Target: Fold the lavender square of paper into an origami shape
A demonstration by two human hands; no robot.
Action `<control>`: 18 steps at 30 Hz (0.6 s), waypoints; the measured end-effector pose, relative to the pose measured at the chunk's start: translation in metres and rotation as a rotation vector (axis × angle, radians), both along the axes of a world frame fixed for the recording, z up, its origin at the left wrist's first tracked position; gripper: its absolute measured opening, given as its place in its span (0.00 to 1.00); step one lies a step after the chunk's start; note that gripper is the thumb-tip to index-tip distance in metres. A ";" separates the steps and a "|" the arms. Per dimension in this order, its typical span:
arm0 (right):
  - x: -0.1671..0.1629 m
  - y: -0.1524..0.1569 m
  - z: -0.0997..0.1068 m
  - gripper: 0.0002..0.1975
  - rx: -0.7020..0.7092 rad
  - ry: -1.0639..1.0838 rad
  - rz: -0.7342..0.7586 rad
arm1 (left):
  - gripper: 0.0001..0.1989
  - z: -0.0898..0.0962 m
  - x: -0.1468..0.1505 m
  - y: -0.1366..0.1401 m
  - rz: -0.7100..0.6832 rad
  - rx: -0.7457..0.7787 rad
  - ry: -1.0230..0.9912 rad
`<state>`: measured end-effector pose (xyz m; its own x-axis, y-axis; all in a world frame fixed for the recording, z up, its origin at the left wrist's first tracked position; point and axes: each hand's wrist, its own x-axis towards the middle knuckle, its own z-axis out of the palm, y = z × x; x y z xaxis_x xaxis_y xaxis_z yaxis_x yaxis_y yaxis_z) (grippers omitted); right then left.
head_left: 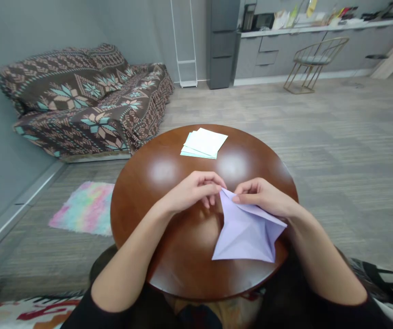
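A sheet of purple paper [246,233], partly folded and creased, is held up over the near right part of the round brown table [182,274]. My left hand [205,188] pinches its upper left corner between thumb and fingers. Along the top edge, just to the right, my right hand [259,196] grips the same paper, thumb in front and fingers behind. The paper's lower part spreads toward me, with a folded flap at its right side. Whether its bottom edge touches the table I cannot tell.
A small stack of pale paper sheets [206,142] lies at the table's far side. Beyond stand a sofa [96,100] under a patterned cover and a gold wire chair [312,61] by the kitchen counter [285,31]. A fluffy pastel rug [85,208] lies on the floor at left.
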<state>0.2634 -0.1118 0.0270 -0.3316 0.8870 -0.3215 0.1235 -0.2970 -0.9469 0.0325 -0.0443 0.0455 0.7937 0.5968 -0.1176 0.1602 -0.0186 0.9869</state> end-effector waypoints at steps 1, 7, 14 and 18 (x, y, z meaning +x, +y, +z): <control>0.000 0.000 -0.001 0.17 -0.025 0.034 -0.030 | 0.13 0.001 0.000 -0.001 -0.004 0.012 -0.052; -0.002 0.001 0.000 0.17 -0.009 0.130 -0.099 | 0.21 0.001 0.006 -0.006 -0.052 0.038 -0.141; -0.001 0.002 0.000 0.19 0.032 0.175 -0.028 | 0.13 -0.005 0.007 -0.002 -0.016 0.047 -0.109; 0.004 0.000 0.005 0.17 0.153 0.081 0.059 | 0.13 -0.004 0.007 -0.003 -0.009 0.000 -0.105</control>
<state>0.2679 -0.1118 0.0322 -0.4036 0.9019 -0.1543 0.0583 -0.1429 -0.9880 0.0392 -0.0469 0.0415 0.8072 0.5894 -0.0328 0.0553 -0.0201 0.9983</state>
